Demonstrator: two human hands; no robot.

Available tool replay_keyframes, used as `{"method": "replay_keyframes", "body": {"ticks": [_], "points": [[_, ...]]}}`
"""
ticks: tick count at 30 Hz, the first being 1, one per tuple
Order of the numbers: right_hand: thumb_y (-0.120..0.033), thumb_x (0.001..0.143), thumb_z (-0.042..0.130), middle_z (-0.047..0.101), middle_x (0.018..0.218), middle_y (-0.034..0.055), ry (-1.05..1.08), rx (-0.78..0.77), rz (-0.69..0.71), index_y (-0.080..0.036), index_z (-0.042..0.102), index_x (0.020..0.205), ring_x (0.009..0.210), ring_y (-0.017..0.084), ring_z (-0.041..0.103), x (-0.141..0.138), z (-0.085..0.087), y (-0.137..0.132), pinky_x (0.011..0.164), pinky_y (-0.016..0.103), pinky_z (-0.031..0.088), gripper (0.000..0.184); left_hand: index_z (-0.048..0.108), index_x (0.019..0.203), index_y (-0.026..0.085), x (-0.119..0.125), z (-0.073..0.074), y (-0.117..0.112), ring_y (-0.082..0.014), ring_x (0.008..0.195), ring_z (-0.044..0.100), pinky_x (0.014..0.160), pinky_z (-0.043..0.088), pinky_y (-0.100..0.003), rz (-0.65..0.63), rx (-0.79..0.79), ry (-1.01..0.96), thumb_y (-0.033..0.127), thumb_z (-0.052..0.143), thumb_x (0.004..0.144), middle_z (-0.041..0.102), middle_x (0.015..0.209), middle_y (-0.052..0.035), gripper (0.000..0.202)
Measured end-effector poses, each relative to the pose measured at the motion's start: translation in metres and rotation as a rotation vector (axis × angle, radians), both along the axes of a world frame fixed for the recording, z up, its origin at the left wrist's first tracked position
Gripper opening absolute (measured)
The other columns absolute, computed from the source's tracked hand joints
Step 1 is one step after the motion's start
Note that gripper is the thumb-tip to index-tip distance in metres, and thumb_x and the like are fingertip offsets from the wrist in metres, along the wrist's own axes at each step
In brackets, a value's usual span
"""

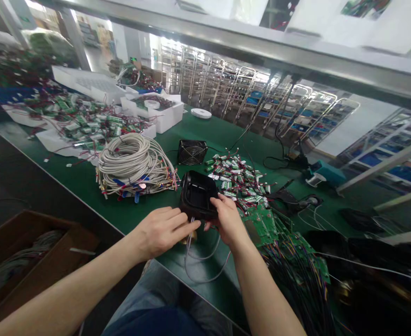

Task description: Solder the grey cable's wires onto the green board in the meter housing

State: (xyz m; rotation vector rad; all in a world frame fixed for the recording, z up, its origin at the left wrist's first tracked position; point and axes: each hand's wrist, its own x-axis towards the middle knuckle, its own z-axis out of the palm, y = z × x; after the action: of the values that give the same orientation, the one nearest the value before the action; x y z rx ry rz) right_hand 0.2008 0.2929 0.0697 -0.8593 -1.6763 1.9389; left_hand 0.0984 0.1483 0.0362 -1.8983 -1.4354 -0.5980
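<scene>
A black open-topped plastic housing [198, 192] is tilted above the near edge of the green bench. My right hand [228, 218] grips its right side, thumb over the rim and fingers underneath. At the near-left corner, my left hand [166, 229] is closed with the index finger stretched across a thin grey cable [205, 282]. The cable comes out at the housing's near side and hangs in a loop. My left thumb is hidden. Something brass-coloured, partly covered, shows below the left fingers.
Coiled grey cables [131, 163] lie to the left, a small black fan [192, 152] behind. Several green-white wired parts [238, 175] and circuit boards [261, 224] spread rightward. White foam trays [170, 114] stand at the back. A metal shelf [205, 35] crosses overhead; a cardboard box [33, 280] sits lower left.
</scene>
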Motion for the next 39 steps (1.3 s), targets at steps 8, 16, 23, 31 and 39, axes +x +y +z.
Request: {"method": "replay_keyframes", "body": {"ticks": [8,16,23,31,39], "points": [[-0.026,0.073,0.045,0.061,0.074,0.0018,-0.097,0.183,-0.114,-0.017,0.052,0.103,0.038,0.011,0.05,-0.001,-0.035,0.009,0.028,0.024,0.04,0.032,0.054,0.103,0.01,0.012,-0.03,-0.008,-0.0149,0.073,0.059,0.062,0.047,-0.025,-0.218,0.008,-0.268,0.008,0.049,0.085,0.064,0.084,-0.009,0.019],[-0.032,0.078,0.044,0.055,0.065,-0.0018,-0.159,0.342,-0.06,-0.019,0.052,0.09,0.033,0.009,0.047,0.002,-0.047,0.023,0.029,0.023,0.04,0.019,0.059,0.092,0.019,0.021,-0.032,-0.053,-0.0093,0.057,0.058,0.051,0.048,-0.017,-0.164,0.087,-1.07,0.009,0.051,0.083,0.059,0.069,0.0001,0.016],[-0.029,0.077,0.045,0.05,0.051,-0.0055,-0.175,0.288,-0.054,-0.018,0.052,0.092,0.03,0.013,0.046,0.004,-0.036,0.025,0.028,0.026,0.041,0.02,0.063,0.077,0.017,-0.006,0.001,-0.08,-0.0088,0.044,0.046,0.031,0.041,-0.017,-0.167,0.499,-1.883,0.022,0.069,0.071,0.053,0.057,0.0017,0.01],[-0.035,0.075,0.049,0.051,0.045,-0.0049,-0.176,0.32,-0.013,-0.018,0.052,0.097,0.029,0.014,0.046,0.008,-0.036,0.029,0.028,0.025,0.037,0.027,0.066,0.078,0.011,-0.037,0.019,-0.083,-0.0042,0.043,0.042,0.032,0.037,-0.011,-0.14,0.715,-1.991,0.028,0.076,0.063,0.052,0.058,0.0019,0.025],[-0.039,0.07,0.057,0.052,0.046,-0.004,-0.192,0.333,0.061,-0.017,0.054,0.103,0.031,0.014,0.044,0.016,-0.025,0.032,0.027,0.025,0.035,0.041,0.067,0.079,0.009,-0.043,0.011,-0.093,-0.005,0.043,0.045,0.034,0.04,-0.013,-0.027,0.711,-2.029,0.03,0.079,0.059,0.055,0.057,0.0009,0.031]]}}
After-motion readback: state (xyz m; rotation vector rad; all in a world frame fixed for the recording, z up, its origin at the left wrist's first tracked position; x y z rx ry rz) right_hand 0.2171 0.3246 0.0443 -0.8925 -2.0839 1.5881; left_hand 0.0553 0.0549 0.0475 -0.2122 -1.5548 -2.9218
